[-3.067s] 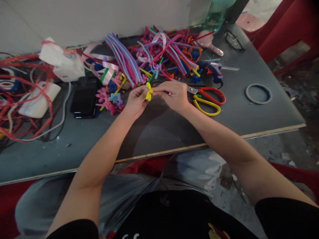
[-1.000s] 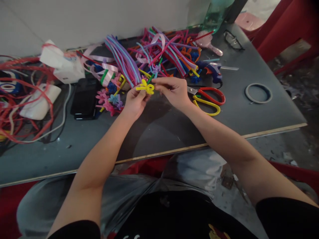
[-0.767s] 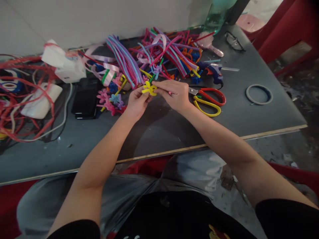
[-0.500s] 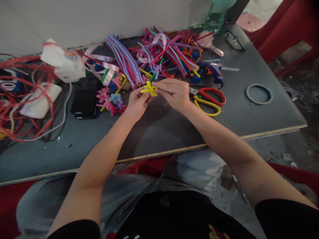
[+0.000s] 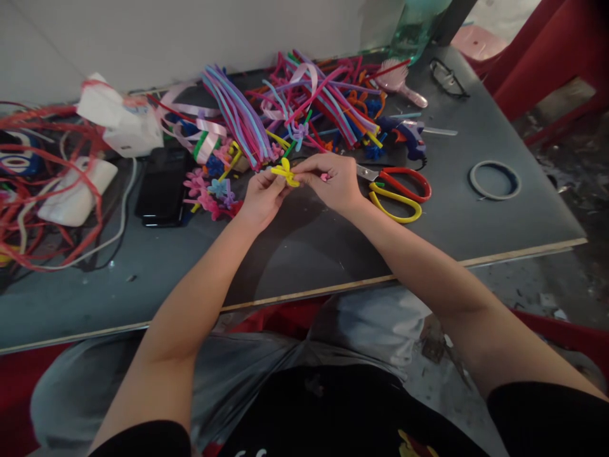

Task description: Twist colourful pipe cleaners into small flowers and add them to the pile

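Between my two hands, above the dark table, is a yellow pipe-cleaner flower [image 5: 285, 172] with looped petals. My left hand [image 5: 264, 198] pinches it from the left side. From the right, the thumb and forefinger of my right hand [image 5: 335, 181] close on its edge. A small pink bit [image 5: 325, 177] shows at the curled fingers of my right hand; what it belongs to is hidden. Just beyond the hands lie a bundle of purple and blue pipe cleaners [image 5: 238, 117] and several finished pipe-cleaner flowers [image 5: 204, 187].
Scissors [image 5: 397, 190] with red and yellow handles lie right of my right hand. A glue gun [image 5: 409, 136], hairbrush [image 5: 399, 82], glasses [image 5: 448, 79] and tape roll [image 5: 495, 180] are farther right. At left are a black phone [image 5: 163, 184] and tangled red cords [image 5: 52, 247].
The fingers of my right hand have shifted and curled at the flower, and the pink bit shows more clearly. The yellow flower has turned slightly. My left hand stays nearly in place.
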`<act>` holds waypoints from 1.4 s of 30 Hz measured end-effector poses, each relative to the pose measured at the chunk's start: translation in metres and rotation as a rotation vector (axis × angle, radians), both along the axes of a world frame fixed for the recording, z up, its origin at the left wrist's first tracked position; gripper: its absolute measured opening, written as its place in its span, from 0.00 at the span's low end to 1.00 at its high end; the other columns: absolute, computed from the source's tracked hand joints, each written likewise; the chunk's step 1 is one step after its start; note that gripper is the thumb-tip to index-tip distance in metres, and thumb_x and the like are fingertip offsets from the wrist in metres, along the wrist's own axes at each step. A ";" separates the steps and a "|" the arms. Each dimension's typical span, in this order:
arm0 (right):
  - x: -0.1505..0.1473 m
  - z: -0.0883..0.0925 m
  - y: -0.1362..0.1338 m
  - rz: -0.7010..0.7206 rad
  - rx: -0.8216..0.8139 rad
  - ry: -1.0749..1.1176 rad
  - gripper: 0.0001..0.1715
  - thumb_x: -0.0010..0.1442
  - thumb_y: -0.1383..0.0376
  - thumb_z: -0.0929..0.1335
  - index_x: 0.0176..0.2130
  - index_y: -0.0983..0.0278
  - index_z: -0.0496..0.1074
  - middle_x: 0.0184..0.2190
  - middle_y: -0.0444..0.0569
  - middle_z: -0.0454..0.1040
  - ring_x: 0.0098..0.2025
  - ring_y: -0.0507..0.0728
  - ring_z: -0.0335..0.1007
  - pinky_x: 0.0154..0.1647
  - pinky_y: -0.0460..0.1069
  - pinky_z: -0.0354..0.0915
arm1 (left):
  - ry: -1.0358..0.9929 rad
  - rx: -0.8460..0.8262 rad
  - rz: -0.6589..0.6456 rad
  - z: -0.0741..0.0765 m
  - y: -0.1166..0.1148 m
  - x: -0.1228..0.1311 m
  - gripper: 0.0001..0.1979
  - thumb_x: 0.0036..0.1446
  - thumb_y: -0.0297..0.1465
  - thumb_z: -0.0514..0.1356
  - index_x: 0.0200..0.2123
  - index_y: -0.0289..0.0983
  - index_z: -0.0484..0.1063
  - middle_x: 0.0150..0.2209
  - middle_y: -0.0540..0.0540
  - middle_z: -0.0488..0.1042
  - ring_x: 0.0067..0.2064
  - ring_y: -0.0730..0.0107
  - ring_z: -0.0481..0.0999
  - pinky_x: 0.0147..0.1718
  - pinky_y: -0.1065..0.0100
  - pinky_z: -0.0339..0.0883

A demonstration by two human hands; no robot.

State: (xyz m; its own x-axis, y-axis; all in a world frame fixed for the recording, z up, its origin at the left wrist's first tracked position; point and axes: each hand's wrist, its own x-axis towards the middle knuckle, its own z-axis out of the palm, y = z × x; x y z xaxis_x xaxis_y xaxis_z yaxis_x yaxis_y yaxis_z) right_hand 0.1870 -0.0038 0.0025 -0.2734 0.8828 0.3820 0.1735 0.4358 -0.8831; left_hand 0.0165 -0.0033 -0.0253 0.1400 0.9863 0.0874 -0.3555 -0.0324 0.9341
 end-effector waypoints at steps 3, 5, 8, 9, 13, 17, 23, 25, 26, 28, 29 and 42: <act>-0.001 0.002 -0.002 -0.006 -0.032 0.022 0.07 0.60 0.61 0.73 0.35 0.63 0.80 0.34 0.47 0.78 0.39 0.54 0.76 0.42 0.49 0.73 | 0.003 -0.007 -0.003 0.001 -0.001 0.000 0.15 0.48 0.41 0.76 0.28 0.38 0.78 0.26 0.53 0.76 0.30 0.77 0.76 0.34 0.75 0.71; -0.002 0.003 -0.002 -0.006 -0.046 0.039 0.10 0.60 0.58 0.73 0.34 0.63 0.79 0.34 0.47 0.78 0.39 0.54 0.76 0.41 0.49 0.73 | -0.006 -0.005 -0.017 0.002 -0.002 0.000 0.17 0.46 0.42 0.77 0.29 0.38 0.77 0.26 0.53 0.76 0.30 0.77 0.75 0.32 0.75 0.70; -0.001 0.003 0.001 0.013 -0.057 0.074 0.18 0.58 0.51 0.75 0.36 0.64 0.79 0.33 0.48 0.78 0.37 0.53 0.75 0.38 0.48 0.72 | -0.003 0.009 -0.018 0.004 -0.002 0.000 0.24 0.36 0.49 0.79 0.28 0.39 0.77 0.26 0.53 0.75 0.28 0.78 0.72 0.27 0.75 0.64; -0.001 0.003 0.002 0.021 -0.057 0.081 0.21 0.57 0.49 0.75 0.37 0.64 0.79 0.33 0.48 0.78 0.36 0.53 0.74 0.37 0.47 0.72 | 0.007 0.027 -0.003 0.005 -0.001 0.000 0.25 0.35 0.50 0.79 0.28 0.39 0.77 0.26 0.53 0.74 0.27 0.78 0.71 0.26 0.75 0.62; 0.003 0.005 0.006 0.030 -0.041 0.061 0.24 0.57 0.46 0.74 0.38 0.65 0.80 0.32 0.47 0.78 0.32 0.51 0.71 0.32 0.45 0.67 | 0.077 0.165 0.134 0.007 0.004 -0.005 0.24 0.39 0.52 0.77 0.31 0.40 0.79 0.26 0.53 0.74 0.27 0.79 0.69 0.27 0.75 0.62; 0.005 0.007 0.006 0.056 0.004 0.008 0.20 0.60 0.51 0.73 0.36 0.66 0.79 0.31 0.47 0.77 0.29 0.49 0.67 0.29 0.45 0.63 | 0.182 0.241 0.172 0.010 0.005 -0.009 0.26 0.40 0.55 0.75 0.29 0.39 0.78 0.28 0.52 0.75 0.30 0.77 0.72 0.31 0.74 0.65; 0.007 0.005 0.011 0.289 -0.056 0.076 0.25 0.56 0.46 0.75 0.33 0.65 0.78 0.30 0.47 0.77 0.33 0.51 0.71 0.35 0.46 0.67 | 0.148 0.174 0.012 0.012 0.000 -0.005 0.27 0.40 0.55 0.74 0.26 0.37 0.76 0.25 0.52 0.71 0.26 0.79 0.67 0.27 0.74 0.62; 0.007 0.005 0.013 0.355 -0.070 0.107 0.27 0.53 0.43 0.76 0.31 0.65 0.78 0.31 0.48 0.77 0.34 0.51 0.72 0.37 0.47 0.68 | 0.129 0.168 0.003 0.012 0.000 -0.004 0.27 0.39 0.55 0.75 0.25 0.37 0.75 0.25 0.52 0.71 0.26 0.79 0.67 0.27 0.74 0.63; 0.007 0.005 0.013 0.370 -0.071 0.114 0.27 0.53 0.43 0.76 0.31 0.64 0.78 0.31 0.48 0.77 0.34 0.52 0.72 0.38 0.47 0.69 | 0.127 0.166 0.007 0.012 0.000 -0.004 0.27 0.39 0.55 0.75 0.25 0.37 0.75 0.25 0.52 0.71 0.26 0.79 0.67 0.28 0.74 0.63; 0.006 0.006 0.014 0.371 -0.074 0.125 0.27 0.51 0.42 0.77 0.30 0.64 0.78 0.31 0.47 0.78 0.35 0.52 0.73 0.39 0.47 0.70 | 0.117 0.158 0.021 0.013 0.000 -0.003 0.27 0.38 0.54 0.76 0.25 0.38 0.76 0.25 0.52 0.71 0.26 0.79 0.67 0.27 0.74 0.63; 0.006 0.006 0.014 0.368 -0.083 0.135 0.27 0.50 0.42 0.77 0.29 0.64 0.78 0.31 0.47 0.78 0.35 0.52 0.73 0.40 0.48 0.70 | 0.107 0.152 0.023 0.013 0.000 -0.003 0.26 0.37 0.54 0.76 0.25 0.38 0.76 0.25 0.52 0.72 0.26 0.79 0.67 0.27 0.74 0.62; 0.001 0.015 0.009 0.035 -0.552 0.276 0.28 0.56 0.43 0.75 0.28 0.64 0.71 0.23 0.44 0.75 0.19 0.46 0.63 0.15 0.42 0.52 | 0.325 0.340 0.291 0.017 0.005 -0.026 0.16 0.43 0.45 0.77 0.26 0.42 0.80 0.31 0.49 0.76 0.41 0.65 0.75 0.43 0.63 0.70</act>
State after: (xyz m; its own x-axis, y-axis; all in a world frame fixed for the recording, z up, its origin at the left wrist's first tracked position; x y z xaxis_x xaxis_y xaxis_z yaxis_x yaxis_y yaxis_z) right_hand 0.1881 0.0053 0.0171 -0.2615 0.9628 -0.0680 -0.0997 -0.0971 -0.9903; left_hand -0.0100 0.0021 -0.0086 -0.0615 0.9122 0.4051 0.0182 -0.4048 0.9142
